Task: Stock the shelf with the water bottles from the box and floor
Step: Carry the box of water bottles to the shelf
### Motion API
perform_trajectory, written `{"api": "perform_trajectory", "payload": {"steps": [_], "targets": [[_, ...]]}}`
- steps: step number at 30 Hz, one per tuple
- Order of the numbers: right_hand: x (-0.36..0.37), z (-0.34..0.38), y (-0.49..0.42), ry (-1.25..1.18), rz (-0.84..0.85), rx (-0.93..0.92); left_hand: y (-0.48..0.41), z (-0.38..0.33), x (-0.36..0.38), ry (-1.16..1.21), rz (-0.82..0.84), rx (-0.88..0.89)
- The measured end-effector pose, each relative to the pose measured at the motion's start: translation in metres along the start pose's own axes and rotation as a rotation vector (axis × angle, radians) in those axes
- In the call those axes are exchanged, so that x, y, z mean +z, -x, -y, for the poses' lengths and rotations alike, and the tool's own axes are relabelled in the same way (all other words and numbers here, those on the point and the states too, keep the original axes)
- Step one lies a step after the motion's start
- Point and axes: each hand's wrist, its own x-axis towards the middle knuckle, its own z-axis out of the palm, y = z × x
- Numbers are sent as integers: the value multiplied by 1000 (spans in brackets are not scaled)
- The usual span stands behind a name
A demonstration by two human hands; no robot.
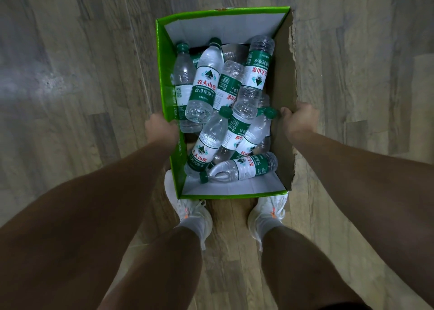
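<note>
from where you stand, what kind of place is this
Indoors, perhaps a shop or stockroom; the view is too narrow to say which. The floor is wood-look planks, and the left hand and right hand grip an open green box of loose bottles.

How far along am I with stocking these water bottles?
Nothing looks stocked: no shelf is in view, and the box holds a jumble of water bottles. In hand: your left hand and right hand grip its side walls. Left: every bottle must go on the shelf.
</note>
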Motion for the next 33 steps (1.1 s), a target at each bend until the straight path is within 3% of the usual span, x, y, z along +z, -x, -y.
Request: {"api": "perform_trajectory", "payload": {"steps": [7,25,33], "targets": [[-70,33,46,15,-5,-21,44,-31,-71,-47,24,85],[-382,202,244,99,-50,-173,254,-152,-383,24,-75,246],[-461,248,319,91,-118,-237,315,-174,-484,5,-134,317]]}}
